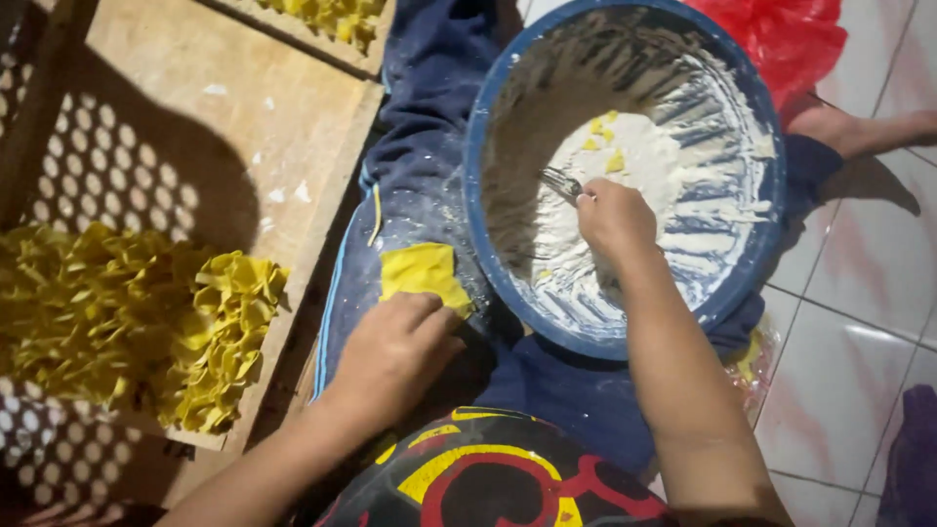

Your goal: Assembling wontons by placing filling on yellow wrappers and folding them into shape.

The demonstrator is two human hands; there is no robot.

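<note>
White floor tiles (830,390) lie under a round blue plastic basin (483,210) streaked with white flour, where the right hand (613,217) grips a metal fork (559,182). Across dark blue trousers (420,127), the left hand (390,353) pinches a flat yellow dough square (420,268), beside a wooden tray (244,127) heaped with folded yellow dough pieces (127,322).

A crumpled red plastic bag (781,39) lay on the tiled floor at the top right, just behind the blue bowl's rim. A clear plastic wrapper (753,363) with yellow bits showed at the bowl's lower right. No labels, signs or screens appeared.
</note>
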